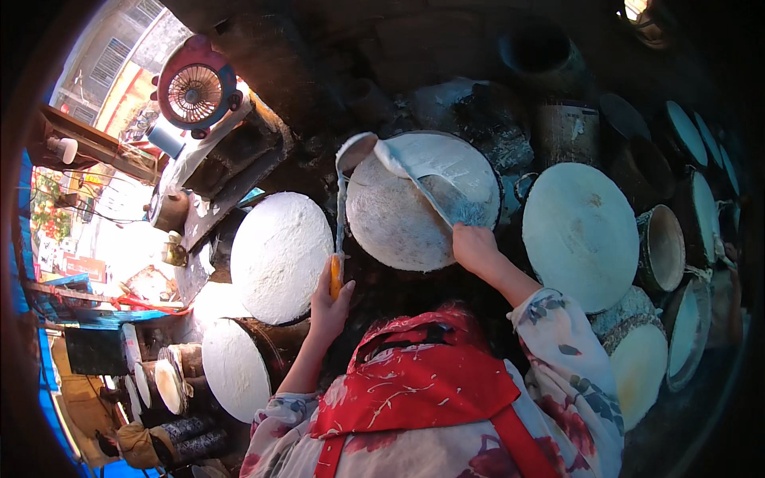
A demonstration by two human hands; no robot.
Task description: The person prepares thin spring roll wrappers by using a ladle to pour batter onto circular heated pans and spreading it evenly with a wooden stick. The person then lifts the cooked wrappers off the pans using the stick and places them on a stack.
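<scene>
Right hand (476, 245) pinches a thin white sheet (414, 163) off the round steamer cloth (398, 215); left hand (331, 291) grips an orange-handled stick (340, 223) beside it. Uneven pulling could tear the sheet.

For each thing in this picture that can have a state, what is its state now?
Left hand: closed on the ladle handle.
Ladle: raised, coated white.
Right hand: holding the spreader.
Spreader: flat on the middle disc.
Middle disc: partly coated white.
Left disc: fully coated.
Right disc: fully coated.
Fan: cannot tell whether running.
</scene>
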